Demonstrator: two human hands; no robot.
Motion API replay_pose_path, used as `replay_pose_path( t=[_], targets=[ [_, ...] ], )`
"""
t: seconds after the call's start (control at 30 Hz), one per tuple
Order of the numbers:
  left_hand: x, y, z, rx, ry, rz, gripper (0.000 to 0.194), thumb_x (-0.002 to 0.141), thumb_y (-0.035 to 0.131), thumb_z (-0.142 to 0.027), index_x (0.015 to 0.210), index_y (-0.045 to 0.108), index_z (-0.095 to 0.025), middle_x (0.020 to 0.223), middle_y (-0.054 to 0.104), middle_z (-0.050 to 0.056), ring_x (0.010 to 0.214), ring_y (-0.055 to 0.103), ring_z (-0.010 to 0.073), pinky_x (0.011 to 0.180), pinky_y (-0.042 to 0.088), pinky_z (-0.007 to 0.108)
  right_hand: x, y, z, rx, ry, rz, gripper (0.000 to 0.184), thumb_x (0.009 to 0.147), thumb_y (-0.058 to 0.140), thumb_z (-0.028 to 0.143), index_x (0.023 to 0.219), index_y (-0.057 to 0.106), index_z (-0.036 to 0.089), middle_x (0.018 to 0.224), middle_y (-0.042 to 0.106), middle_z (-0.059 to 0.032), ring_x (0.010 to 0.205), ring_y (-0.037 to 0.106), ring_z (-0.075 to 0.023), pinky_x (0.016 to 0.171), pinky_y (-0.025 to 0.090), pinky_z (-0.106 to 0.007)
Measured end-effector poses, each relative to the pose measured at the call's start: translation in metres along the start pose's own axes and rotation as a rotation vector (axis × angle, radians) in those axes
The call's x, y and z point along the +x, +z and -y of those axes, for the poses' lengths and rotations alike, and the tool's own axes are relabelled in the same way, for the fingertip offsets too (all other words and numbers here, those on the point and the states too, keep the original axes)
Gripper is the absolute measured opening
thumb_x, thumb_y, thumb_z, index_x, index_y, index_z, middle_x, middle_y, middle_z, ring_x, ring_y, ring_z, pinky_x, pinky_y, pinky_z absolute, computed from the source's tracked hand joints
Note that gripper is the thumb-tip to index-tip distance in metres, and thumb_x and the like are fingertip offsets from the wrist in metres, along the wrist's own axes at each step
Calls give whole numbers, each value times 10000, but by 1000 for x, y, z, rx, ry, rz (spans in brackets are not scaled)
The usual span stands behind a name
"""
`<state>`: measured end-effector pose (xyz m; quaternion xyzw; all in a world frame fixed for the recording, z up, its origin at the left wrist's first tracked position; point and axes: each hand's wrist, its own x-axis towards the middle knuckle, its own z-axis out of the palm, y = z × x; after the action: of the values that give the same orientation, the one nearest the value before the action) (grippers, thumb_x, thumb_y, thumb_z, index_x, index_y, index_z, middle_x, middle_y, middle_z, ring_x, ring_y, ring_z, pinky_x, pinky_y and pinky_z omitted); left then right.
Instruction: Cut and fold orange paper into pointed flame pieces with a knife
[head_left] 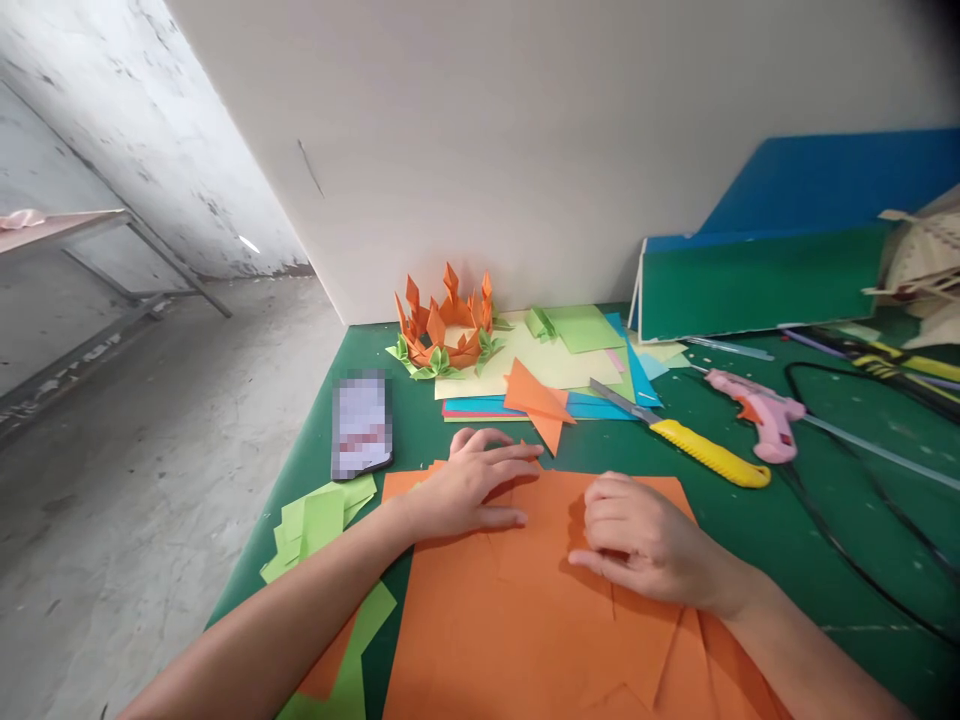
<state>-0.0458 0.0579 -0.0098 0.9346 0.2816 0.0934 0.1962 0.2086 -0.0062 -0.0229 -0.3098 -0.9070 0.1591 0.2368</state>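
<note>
Large sheets of orange paper (540, 620) lie in front of me, with loose orange pieces on top that are hard to tell from the sheets. My left hand (476, 482) rests palm down on their far edge, fingers spread. On the right of the same paper lies my right hand (649, 535), its fingers loosely bent and the thumb apart; I see nothing in it. Just beyond my left fingertips is a pointed orange folded piece (538, 400). Behind it stands an orange origami crown-like ring (450, 335) with green leaf shapes round its base.
Green paper pieces (311, 530) and a phone (362, 425) are on the left. A yellow-handled utility knife (709, 452), blade out, and a pink glue gun (757, 405) with its black cord (825, 545) lie right. Coloured sheets (495, 375) sit at the back, beside a green board (757, 285).
</note>
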Motion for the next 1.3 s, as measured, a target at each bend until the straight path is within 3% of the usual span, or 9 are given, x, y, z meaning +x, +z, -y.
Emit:
replay_pose_path(
  t=[0.17,0.3,0.43,0.57,0.8,0.97,1.1,1.2,1.3],
  targets=[
    [7,5,-6,147,-46,-77,314,1000,459,-308,1294,565,-275,1293,632,37,1171,462,282,993,278,472,3,4,0,-7,-23,-29,401,961,546,283,581,457,190,541,445,29,639,419,-140,667,333,-313],
    [9,7,-9,184,-109,-134,208,983,499,-304,1059,683,-242,1049,680,44,1029,509,254,933,308,437,3,6,0,-12,-11,-31,385,965,541,287,598,479,190,564,484,18,667,442,-149,671,334,-319],
    [9,7,-5,96,-160,-204,205,961,528,-260,843,690,-220,863,676,17,905,531,209,867,324,394,2,6,0,-36,-41,-31,361,961,540,268,611,496,194,563,486,15,672,441,-156,681,351,-323],
    [8,7,-3,79,-241,-289,147,907,587,-202,784,669,-205,854,686,5,911,551,207,885,318,396,2,5,0,-44,-88,-64,354,948,530,236,597,493,203,549,466,12,644,410,-160,665,367,-325],
    [7,5,-2,168,-318,-284,182,910,533,-158,753,619,-196,817,647,13,867,538,211,826,336,390,4,6,4,-76,-162,-103,358,909,535,147,574,424,204,541,411,21,620,353,-152,634,353,-315],
    [7,2,-2,178,-388,-420,157,916,477,-127,799,554,-199,869,621,22,854,530,202,831,346,387,4,6,5,-2,-157,-123,356,892,540,122,592,370,208,551,375,30,618,355,-149,623,338,-318],
    [6,5,-3,-20,-329,-449,149,935,411,-138,840,499,-212,886,613,9,847,535,181,803,377,353,-1,5,0,124,1,-340,292,891,562,136,658,407,217,582,363,38,598,361,-146,595,321,-312],
    [6,10,0,-304,-392,-532,119,945,401,-199,856,478,-218,838,582,0,760,529,152,686,409,290,-4,5,-7,260,209,-584,176,863,654,290,840,488,236,762,456,-2,725,455,-179,664,395,-329],
    [8,11,3,-631,-426,-610,111,936,459,-286,863,491,-211,816,568,-10,680,557,120,628,443,256,-2,10,-15,407,367,-761,471,787,721,479,1109,448,270,1002,441,-56,895,491,-215,768,466,-358]
  ],
)
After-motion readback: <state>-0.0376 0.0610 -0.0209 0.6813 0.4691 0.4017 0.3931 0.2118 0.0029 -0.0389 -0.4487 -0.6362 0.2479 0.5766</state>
